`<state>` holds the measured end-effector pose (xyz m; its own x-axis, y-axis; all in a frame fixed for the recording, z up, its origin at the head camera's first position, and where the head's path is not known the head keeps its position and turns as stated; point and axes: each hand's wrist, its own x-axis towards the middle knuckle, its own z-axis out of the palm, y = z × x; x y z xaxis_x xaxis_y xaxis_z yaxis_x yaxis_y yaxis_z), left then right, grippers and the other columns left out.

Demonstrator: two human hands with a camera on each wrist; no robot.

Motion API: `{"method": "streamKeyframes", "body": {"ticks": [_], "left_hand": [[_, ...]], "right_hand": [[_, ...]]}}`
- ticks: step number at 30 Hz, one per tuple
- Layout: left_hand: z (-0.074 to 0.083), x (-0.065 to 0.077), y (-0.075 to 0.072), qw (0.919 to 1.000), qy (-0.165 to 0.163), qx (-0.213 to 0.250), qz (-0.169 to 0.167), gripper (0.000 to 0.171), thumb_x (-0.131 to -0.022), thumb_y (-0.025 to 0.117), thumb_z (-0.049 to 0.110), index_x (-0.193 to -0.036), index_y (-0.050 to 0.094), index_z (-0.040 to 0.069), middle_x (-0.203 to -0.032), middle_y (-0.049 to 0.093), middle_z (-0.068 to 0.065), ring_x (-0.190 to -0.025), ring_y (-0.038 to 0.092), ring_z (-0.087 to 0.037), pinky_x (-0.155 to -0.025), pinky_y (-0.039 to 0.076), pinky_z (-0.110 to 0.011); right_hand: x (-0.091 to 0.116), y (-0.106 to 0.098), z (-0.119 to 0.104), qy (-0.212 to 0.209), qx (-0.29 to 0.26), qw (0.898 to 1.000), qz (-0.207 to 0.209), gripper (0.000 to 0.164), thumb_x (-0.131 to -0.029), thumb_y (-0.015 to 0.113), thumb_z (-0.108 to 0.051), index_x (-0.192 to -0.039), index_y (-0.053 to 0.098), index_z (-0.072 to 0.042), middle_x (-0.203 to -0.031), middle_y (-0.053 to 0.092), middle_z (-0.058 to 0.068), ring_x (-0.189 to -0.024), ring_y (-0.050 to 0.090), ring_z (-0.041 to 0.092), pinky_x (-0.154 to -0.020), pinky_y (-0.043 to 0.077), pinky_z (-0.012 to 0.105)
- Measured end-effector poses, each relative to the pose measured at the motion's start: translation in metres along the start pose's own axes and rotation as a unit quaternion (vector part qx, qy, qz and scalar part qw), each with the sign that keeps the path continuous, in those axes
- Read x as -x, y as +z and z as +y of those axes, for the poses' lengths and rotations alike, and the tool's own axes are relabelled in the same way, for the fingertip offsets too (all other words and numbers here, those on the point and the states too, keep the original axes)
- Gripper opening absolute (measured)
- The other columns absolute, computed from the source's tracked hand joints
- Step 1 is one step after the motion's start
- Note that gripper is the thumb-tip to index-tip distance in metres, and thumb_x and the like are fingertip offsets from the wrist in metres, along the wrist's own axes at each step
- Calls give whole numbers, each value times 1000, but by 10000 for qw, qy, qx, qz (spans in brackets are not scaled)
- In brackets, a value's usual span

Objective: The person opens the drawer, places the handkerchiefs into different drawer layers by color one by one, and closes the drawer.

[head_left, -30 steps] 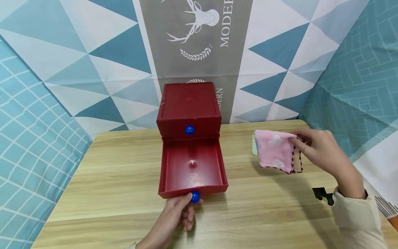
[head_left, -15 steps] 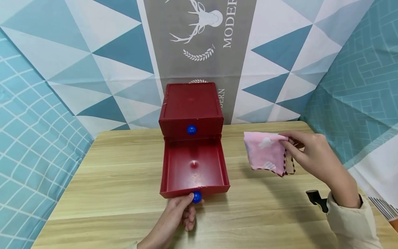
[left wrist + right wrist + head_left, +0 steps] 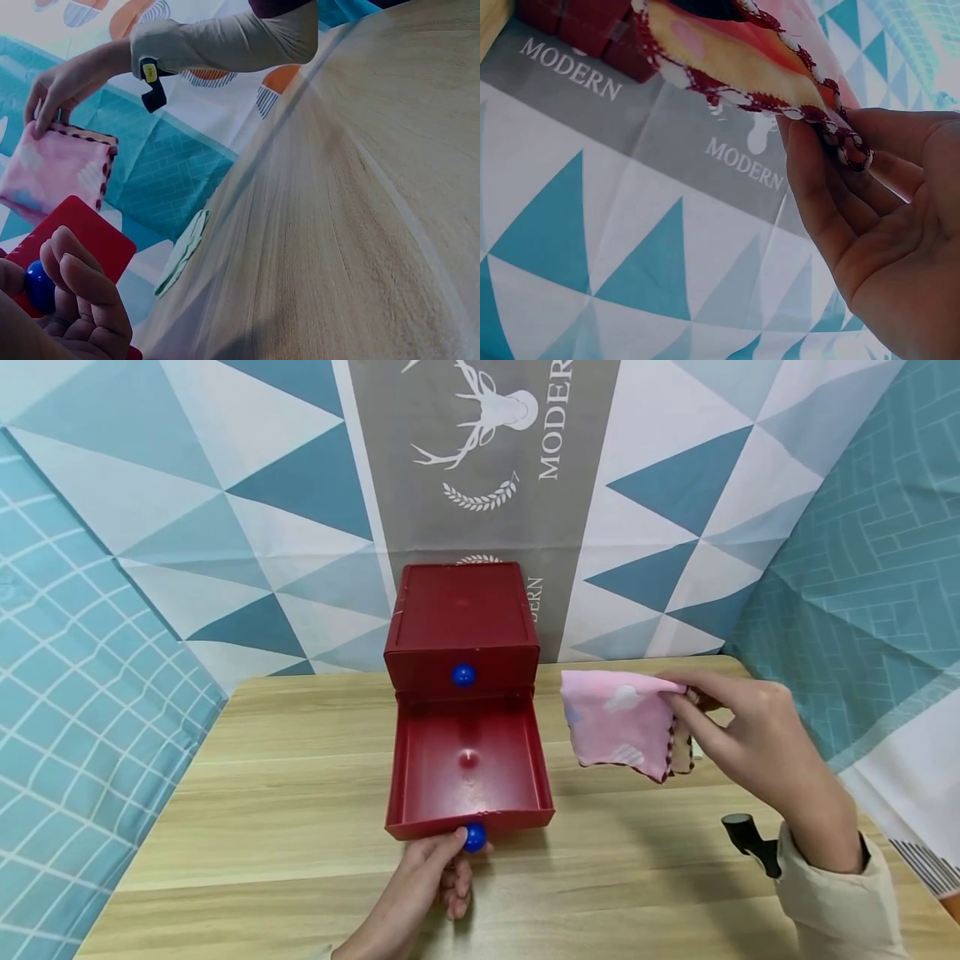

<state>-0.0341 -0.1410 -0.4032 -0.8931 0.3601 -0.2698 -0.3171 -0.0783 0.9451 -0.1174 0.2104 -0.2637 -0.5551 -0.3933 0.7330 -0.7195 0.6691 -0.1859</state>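
Cloth [image 3: 615, 724], pink and folded, hangs left of the right hand [image 3: 753, 739] — its upper corner pinched in the fingers — above the surface [image 3: 300, 827], beside the red drawer [image 3: 468, 764], whose blue knob [image 3: 476, 837] the left hand [image 3: 420, 881] pinches.

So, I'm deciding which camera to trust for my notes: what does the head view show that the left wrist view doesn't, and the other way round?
Only the head view: the upper blue knob and the white deer print.

Only the left wrist view: the yellow label on the black device, plus a clear sight of the pale green cloth; the head view gives at most a pale sliver of it.

Both: the left hand holding the lower blue knob, the right hand pinching the pink cloth, and the wooden table.
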Motion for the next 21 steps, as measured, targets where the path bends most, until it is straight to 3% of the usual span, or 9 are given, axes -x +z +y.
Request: {"method": "streamKeyframes", "body": {"ticks": [11,21], "left_hand": [[0,1,0,10000,39,14,-11,59,-104,46,45,-124,59,-9,-68,53,1,-54,52,-10,-52,45,-20],[1,0,0,10000,46,-43,-23,57,-105,45,43,-122,61,-10,-68,53,1,-53,51,-10,-52,45,-20]], "right_hand": [[-19,7,-18,10,-157,9993,347,35,-75,79,9,-106,75,-7,-79,70,-3,-71,59,-1,-59,40,13],[-36,15,-37,-261,-536,9978,277,29,-79,77,6,-106,75,-5,-83,71,-3,-69,62,3,-65,46,13]]}}
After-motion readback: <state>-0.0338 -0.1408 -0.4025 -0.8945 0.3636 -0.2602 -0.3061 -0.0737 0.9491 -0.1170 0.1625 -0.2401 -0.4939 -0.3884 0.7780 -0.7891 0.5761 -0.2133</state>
